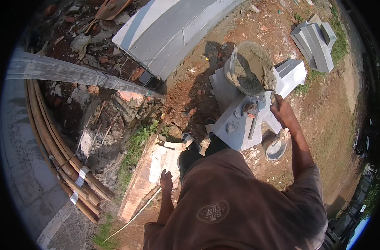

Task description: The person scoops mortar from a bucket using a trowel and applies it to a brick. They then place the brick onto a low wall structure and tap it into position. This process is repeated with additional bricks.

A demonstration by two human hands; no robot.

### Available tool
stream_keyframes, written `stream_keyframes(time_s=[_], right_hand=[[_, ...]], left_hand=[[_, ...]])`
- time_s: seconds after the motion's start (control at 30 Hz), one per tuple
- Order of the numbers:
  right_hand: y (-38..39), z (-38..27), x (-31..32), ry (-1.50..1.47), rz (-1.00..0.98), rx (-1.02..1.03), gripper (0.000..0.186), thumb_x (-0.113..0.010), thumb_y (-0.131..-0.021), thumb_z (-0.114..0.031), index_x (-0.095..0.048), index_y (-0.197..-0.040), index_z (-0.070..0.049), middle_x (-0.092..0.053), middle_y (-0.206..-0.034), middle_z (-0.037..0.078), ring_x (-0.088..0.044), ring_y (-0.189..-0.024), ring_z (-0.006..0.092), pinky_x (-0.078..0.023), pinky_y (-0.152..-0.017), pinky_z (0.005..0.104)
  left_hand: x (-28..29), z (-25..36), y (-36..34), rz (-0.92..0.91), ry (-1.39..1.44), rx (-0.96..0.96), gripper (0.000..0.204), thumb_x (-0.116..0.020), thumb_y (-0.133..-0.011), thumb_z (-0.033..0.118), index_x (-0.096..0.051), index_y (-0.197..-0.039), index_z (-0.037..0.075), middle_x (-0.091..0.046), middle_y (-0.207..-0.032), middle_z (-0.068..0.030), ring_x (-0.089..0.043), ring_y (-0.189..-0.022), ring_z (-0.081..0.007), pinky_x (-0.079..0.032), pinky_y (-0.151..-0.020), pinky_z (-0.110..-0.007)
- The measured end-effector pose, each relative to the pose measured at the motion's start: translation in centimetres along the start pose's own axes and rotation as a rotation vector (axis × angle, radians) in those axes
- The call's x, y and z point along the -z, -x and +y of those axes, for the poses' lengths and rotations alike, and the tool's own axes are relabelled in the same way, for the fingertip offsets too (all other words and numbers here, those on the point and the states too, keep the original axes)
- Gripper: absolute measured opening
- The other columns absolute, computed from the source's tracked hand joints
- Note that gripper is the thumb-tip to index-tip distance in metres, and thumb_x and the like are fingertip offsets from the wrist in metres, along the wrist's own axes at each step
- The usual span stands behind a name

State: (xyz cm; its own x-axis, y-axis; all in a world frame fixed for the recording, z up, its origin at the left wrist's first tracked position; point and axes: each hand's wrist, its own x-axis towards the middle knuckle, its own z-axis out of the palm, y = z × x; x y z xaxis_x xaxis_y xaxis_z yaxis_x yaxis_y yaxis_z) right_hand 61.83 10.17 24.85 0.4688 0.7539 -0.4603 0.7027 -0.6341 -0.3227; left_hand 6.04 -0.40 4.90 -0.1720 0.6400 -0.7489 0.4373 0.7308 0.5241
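My right hand [284,112] is closed around the handle of a trowel [273,100]. The trowel's blade end lies at the near right rim of a bucket [229,71] that holds grey wet mortar [250,62]; mortar covers much of the blade. Beneath and beside the bucket lie pale grey blocks [236,129], with mortar lumps, a broken brick piece [249,110] and a rod-like tool [253,127] on top. Low at my left side, my left hand [166,180] hangs with loosely bent fingers and nothing visible in it, above some wooden boards [136,183].
A smaller pail [275,148] stands near my right forearm. Ahead runs a low grey block wall [169,33]. More blocks [317,46] are stacked at the far right. Bamboo poles [65,158], a slanting grey post [81,74] and rubble [96,41] occupy the left.
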Motion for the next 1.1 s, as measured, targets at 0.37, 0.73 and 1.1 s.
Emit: stream_keyframes(time_s=[0.37, 0.73, 1.1], right_hand=[[-22.3, 4.2, -7.8, 0.553, -0.192, 0.180, 0.023, -0.047, -0.084, -0.016, -0.065, -0.095, -0.005, -0.066, -0.098, 0.013, -0.064, -0.093, 0.0301, -0.053, -0.075, 0.0385], [-25.4, 6.7, -4.0, 0.670, -0.190, 0.167, 0.025, -0.046, -0.087, -0.012, -0.066, -0.099, -0.007, -0.065, -0.106, 0.010, -0.063, -0.098, 0.0245, -0.052, -0.078, 0.0364], [-23.1, 8.1, 0.6, 0.796, -0.189, 0.327, 0.025, -0.048, -0.086, -0.015, -0.066, -0.101, -0.009, -0.066, -0.104, 0.007, -0.063, -0.099, 0.0230, -0.051, -0.080, 0.0341]], left_hand=[[-5.9, 9.2, -1.5, -0.040, -0.111, -0.131, 0.050, -0.053, -0.088, 0.028, -0.045, -0.125, -0.005, -0.062, -0.091, -0.0122, -0.058, -0.086, -0.0181, -0.045, -0.078, -0.030], [-20.1, 22.4, -5.3, -0.246, -0.254, -0.415, 0.040, -0.050, -0.092, 0.022, -0.050, -0.121, -0.005, -0.060, -0.107, -0.0150, -0.058, -0.096, -0.0183, -0.045, -0.084, -0.030], [-29.9, 32.9, -8.6, -0.346, -0.044, -0.445, 0.039, -0.050, -0.093, 0.025, -0.052, -0.122, 0.000, -0.060, -0.104, -0.0100, -0.056, -0.095, -0.0160, -0.042, -0.085, -0.027]])
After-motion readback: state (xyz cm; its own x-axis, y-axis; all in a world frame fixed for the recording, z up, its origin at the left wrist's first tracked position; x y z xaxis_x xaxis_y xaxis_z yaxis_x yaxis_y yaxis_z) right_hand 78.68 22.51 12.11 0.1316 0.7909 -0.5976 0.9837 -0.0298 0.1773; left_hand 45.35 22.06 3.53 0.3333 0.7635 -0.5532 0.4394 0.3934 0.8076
